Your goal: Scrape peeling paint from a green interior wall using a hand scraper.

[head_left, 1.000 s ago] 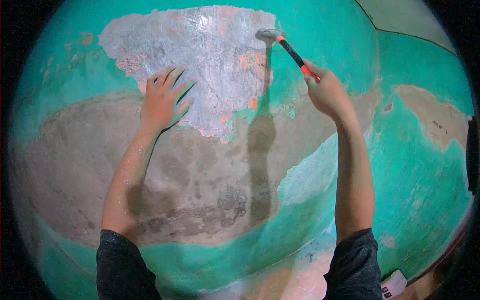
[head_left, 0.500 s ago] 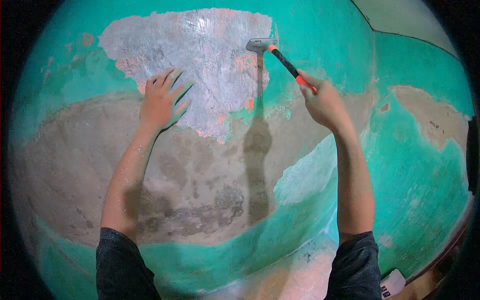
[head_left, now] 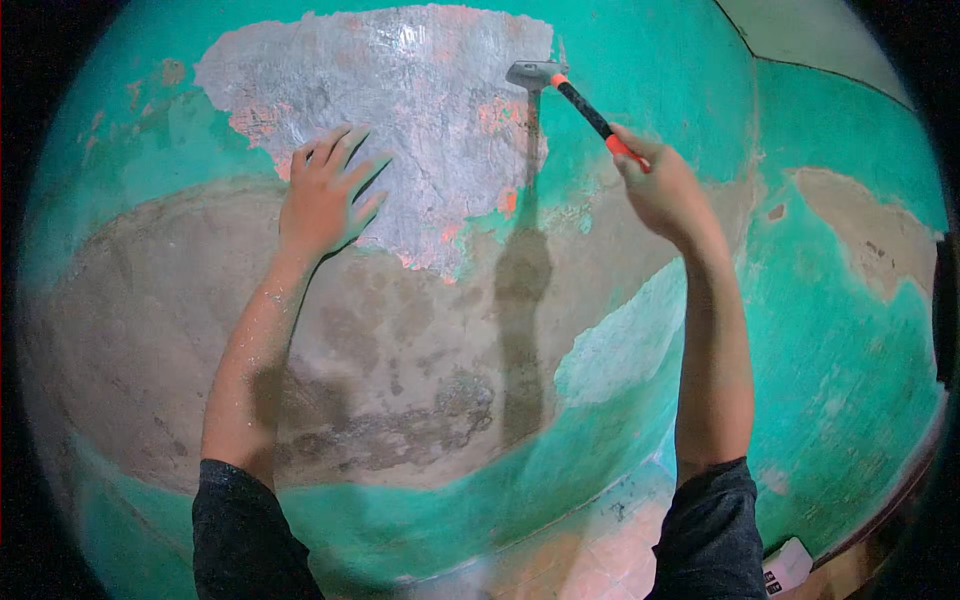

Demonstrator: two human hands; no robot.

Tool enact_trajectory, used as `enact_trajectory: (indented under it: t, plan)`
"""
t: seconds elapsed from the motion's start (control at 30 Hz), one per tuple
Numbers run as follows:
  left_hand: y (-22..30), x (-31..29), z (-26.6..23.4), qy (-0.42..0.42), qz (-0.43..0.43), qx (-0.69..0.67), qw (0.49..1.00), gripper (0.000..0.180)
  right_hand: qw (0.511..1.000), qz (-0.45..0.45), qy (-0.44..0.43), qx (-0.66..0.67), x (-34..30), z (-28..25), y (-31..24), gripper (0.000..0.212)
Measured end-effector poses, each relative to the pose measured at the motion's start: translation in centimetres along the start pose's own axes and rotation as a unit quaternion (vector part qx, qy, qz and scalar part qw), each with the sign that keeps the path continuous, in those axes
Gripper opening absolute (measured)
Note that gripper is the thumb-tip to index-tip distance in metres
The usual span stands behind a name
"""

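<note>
- The right hand (head_left: 660, 185) is wrapped tight around the orange-and-black handle of a hammer (head_left: 575, 97); the handle runs up toward eleven o'clock from the fist, and the steel head sits at the right edge of the bare grey patch (head_left: 400, 110), touching the wall (head_left: 660, 70) or just off it; I cannot tell which.
- The left hand (head_left: 325, 195) holds nothing; it lies flat on the wall with fingers spread wide, at nine o'clock from the hammer head, straddling the patch's lower left edge.
- Judged from this, the step in hand is chipping turquoise paint back along the patch's right margin; the next blow calls for a short wrist swing, kept well apart from the bracing hand.
- The lower handle is hidden inside the fist; the hammer's shadow darkens the plaster below at six o'clock; a pale object at the lower right rim is cut off and hard to make out.
</note>
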State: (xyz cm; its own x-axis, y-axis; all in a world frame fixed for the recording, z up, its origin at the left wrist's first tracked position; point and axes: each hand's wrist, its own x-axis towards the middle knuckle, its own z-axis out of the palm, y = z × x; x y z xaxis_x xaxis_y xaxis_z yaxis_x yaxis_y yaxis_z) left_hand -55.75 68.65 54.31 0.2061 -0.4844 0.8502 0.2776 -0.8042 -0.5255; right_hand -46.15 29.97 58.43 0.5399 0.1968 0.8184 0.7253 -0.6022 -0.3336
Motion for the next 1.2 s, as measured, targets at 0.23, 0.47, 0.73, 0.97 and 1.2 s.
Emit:
enact_trajectory:
  t: [0.23,0.47,0.73,0.97,1.2]
  plan:
    - [0.0,0.4,-0.1,0.003,0.003,-0.003,1.000,0.047,0.994,-0.075,0.078,0.006,1.6,0.3,0.7,0.042]
    - [-0.1,0.1,0.0,-0.001,-0.001,-0.005,1.000,0.049,0.999,0.020,-0.014,0.024,0.1,-1.9,-0.1,0.041]
    - [0.1,0.2,-0.2,0.007,-0.002,-0.003,1.000,0.048,0.997,-0.057,0.043,0.018,2.0,0.7,1.7,0.042]
    - [0.5,0.4,-0.6,0.003,0.000,-0.005,1.000,0.049,0.995,-0.076,0.064,0.012,1.6,0.0,1.3,0.041]
    - [0.2,0.2,-0.5,-0.002,-0.002,-0.005,1.000,0.049,1.000,-0.008,-0.013,0.021,1.2,-1.6,0.4,0.041]
